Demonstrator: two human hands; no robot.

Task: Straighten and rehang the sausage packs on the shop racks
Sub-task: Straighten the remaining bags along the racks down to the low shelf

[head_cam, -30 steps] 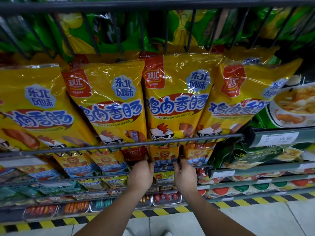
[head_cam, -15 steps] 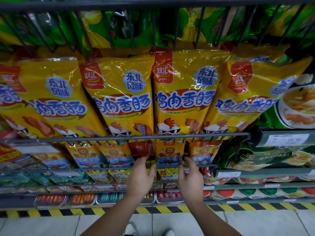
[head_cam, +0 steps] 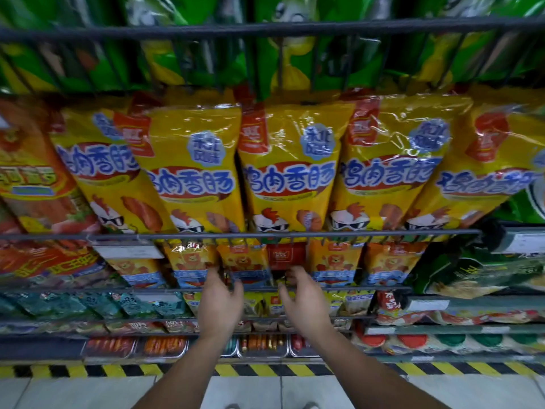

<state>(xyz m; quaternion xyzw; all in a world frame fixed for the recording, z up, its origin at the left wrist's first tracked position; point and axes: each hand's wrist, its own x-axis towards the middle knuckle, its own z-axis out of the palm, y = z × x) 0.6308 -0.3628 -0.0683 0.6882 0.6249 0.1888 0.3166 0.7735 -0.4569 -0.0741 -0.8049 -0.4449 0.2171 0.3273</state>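
Large yellow chicken sausage packs [head_cam: 290,175] hang in a row behind a wire bar [head_cam: 295,234]. Below them hangs a row of small orange lion sausage packs [head_cam: 246,261], with one red pack [head_cam: 284,253] among them. My left hand [head_cam: 219,302] reaches up to the lower left corner of the middle lion pack, its fingers and thumb curled round the edge. My right hand [head_cam: 305,302] is at that pack's lower right, under the red pack, with fingers loosely curled. Blur hides whether it holds anything.
Green packs [head_cam: 188,60] hang on the top rack. A lower wire bar [head_cam: 368,289] crosses right by my fingers. Teal packs [head_cam: 88,305] and trays of red sausages [head_cam: 262,343] fill the lowest racks. A black and yellow stripe [head_cam: 88,370] edges the tiled floor.
The view has swung left and up. Both hands have shifted about one pack to the left along the lower row, from the lion pack right of the red pack to the one left of it.
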